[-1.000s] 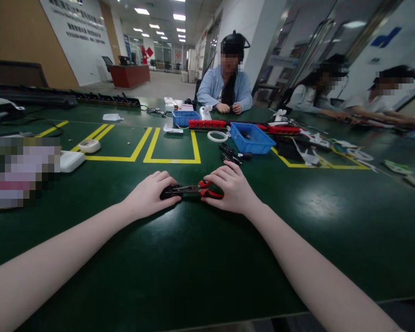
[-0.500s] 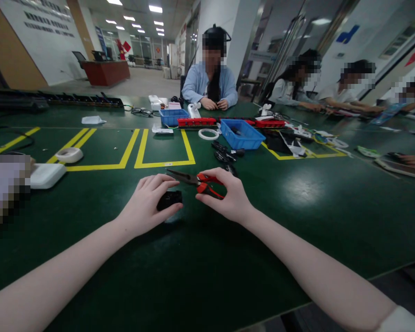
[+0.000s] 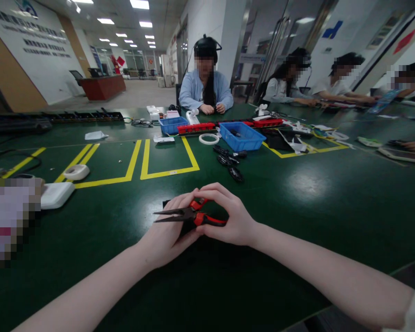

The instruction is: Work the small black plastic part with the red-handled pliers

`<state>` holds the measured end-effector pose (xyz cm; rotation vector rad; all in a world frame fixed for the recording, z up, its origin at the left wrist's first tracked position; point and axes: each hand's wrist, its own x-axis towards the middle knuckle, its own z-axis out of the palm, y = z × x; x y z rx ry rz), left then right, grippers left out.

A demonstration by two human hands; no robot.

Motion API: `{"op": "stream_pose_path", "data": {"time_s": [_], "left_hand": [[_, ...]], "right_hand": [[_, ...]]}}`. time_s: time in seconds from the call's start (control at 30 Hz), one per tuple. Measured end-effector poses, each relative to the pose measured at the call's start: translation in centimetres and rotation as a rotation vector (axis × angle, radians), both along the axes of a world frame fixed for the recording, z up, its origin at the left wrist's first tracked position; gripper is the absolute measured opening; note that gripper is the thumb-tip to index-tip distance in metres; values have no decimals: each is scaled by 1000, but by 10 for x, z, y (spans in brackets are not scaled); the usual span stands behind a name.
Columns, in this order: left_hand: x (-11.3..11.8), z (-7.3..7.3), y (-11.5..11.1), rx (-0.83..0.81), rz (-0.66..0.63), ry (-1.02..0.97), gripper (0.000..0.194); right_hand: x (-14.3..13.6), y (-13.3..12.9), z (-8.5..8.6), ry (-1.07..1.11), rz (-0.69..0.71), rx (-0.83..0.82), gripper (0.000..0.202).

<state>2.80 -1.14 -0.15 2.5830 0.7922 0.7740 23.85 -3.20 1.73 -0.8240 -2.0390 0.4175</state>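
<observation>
In my right hand [image 3: 235, 216] is a pair of needle-nose pliers [image 3: 198, 218] with red and black handles. The jaws are slightly apart, point left and cross in front of my left hand [image 3: 166, 237]. My left hand closes around a small black object [image 3: 165, 203], mostly hidden by the fingers and the pliers, so its kind cannot be made out. The fingertips of both hands meet or nearly meet around the pliers. Beyond them lie several black bundled cables [image 3: 235, 174] on the green table [image 3: 249, 286].
A blue bin [image 3: 245, 144] and a smaller blue bin [image 3: 173, 131] stand farther back beside red strips [image 3: 196, 128]. A white ring [image 3: 209, 139] lies near them. At left are yellow tape outlines [image 3: 169, 173], a tape roll [image 3: 76, 172] and a white box [image 3: 57, 195]. Other people sit across the table.
My right hand has brought the pliers closer to my left hand, and their jaws have opened. My left hand has moved right, and the black object is now more covered.
</observation>
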Motion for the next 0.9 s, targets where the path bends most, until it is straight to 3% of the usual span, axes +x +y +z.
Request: {"op": "stream_pose_path", "data": {"time_s": [0.47,0.77,0.9], "left_hand": [[2,0,1,-101,-11,-20,73],[-5,-19,6,-42,-18,23,80],[-6,-18,11,-84,199,22,58]], "right_hand": [[3,3,-5,57,71,-171,65],[14,-4,3,-12,74,-232,74],[35,-2,12,-41,33,-302,60]]}}
